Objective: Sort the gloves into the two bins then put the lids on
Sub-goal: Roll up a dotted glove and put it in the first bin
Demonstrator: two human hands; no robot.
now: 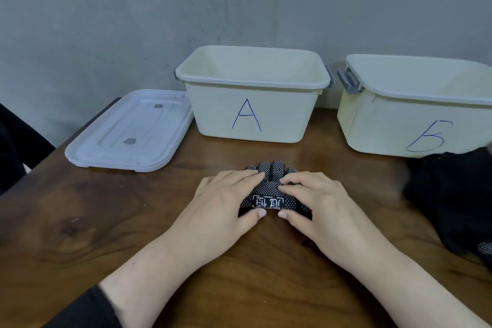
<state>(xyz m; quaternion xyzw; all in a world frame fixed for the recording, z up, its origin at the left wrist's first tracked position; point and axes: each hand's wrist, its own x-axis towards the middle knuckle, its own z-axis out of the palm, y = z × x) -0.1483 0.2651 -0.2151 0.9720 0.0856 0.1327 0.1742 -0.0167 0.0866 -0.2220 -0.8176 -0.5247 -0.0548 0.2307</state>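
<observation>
Bare table (159,221) lies open to my left and near me. Far ahead bin A (253,114) and bin B (399,125) block the way, tops open. The lid (127,130) fills the far left, dark gloves (452,194) the right.

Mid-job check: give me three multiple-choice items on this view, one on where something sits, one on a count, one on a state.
1. Where does the clear lid lie?
A. on the bin marked A
B. flat on the table, left of the bin marked A
C. inside the right-hand bin

2. How many cream bins are in view?
A. one
B. two
C. three

3. What are the hands doing?
A. both rest on the dotted glove
B. both lift a lid
C. both hang idle off the table

Answers: 1 B, the lid sits on the table beside the bin marked A. 2 B, that bin plus the right-hand bin. 3 A, left hand and right hand lie on the dotted glove.
</observation>
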